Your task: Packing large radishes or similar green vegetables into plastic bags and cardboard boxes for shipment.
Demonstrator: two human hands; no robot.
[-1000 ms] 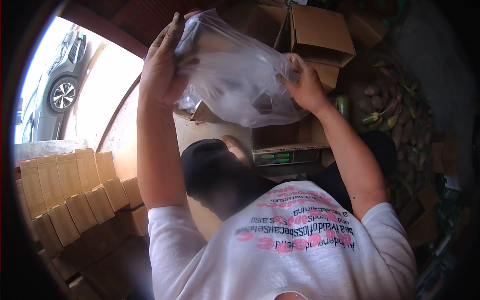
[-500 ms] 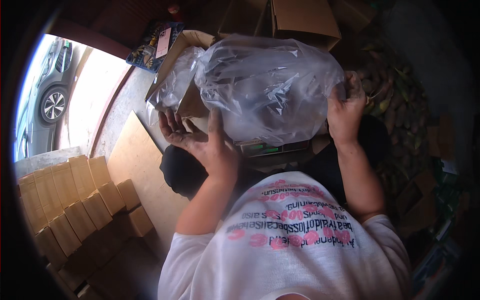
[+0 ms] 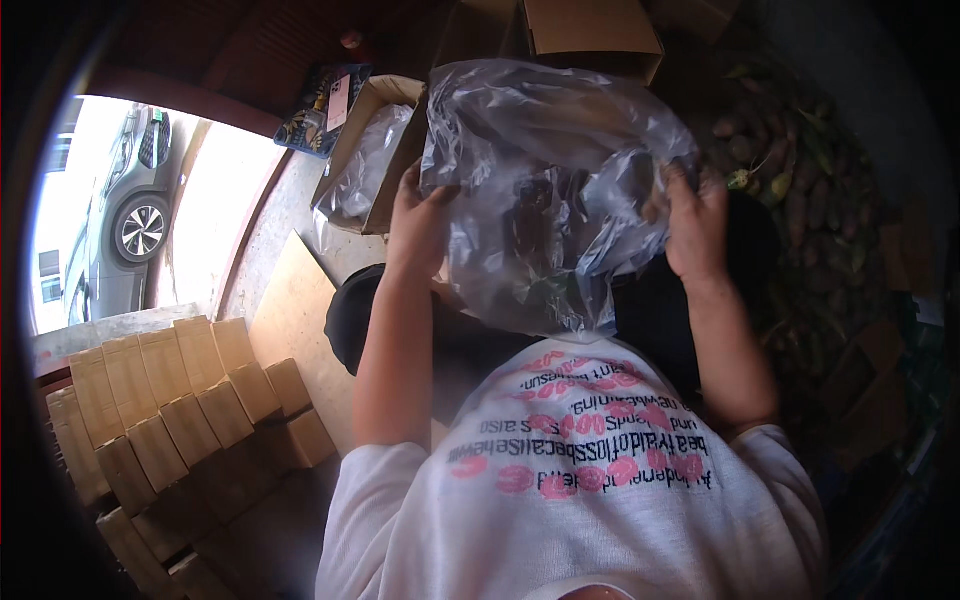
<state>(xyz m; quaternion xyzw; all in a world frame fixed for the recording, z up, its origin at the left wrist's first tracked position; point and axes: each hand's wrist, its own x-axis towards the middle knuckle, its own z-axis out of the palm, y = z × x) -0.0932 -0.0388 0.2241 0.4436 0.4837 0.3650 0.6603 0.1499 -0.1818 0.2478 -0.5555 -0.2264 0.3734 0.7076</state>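
Note:
A large clear plastic bag (image 3: 550, 130) is stretched between my two hands above my lap, its lower part hanging close to my shirt. My left hand (image 3: 418, 230) grips the bag's left edge, with the fingers partly behind the film. At the opposite edge, my right hand (image 3: 697, 225) is closed on the bag, pinching bunched plastic. Just beyond my left hand stands an open cardboard box (image 3: 408, 165) holding crumpled clear plastic bags (image 3: 372, 165). The bag covers whatever lies directly under it.
Rows of small cardboard boxes (image 3: 170, 400) stand at the left beside a flat cardboard sheet (image 3: 290, 300). A larger carton (image 3: 595, 28) is at the back. Heaped at right are dark root vegetables (image 3: 800, 195). A patterned tray (image 3: 320, 110) lies back left; a parked car (image 3: 130, 225) shows outside.
My left hand has gone from spread fingers beside the bag to gripping its left edge. The bag has come lower and nearer, covering the scale with green displays that showed before.

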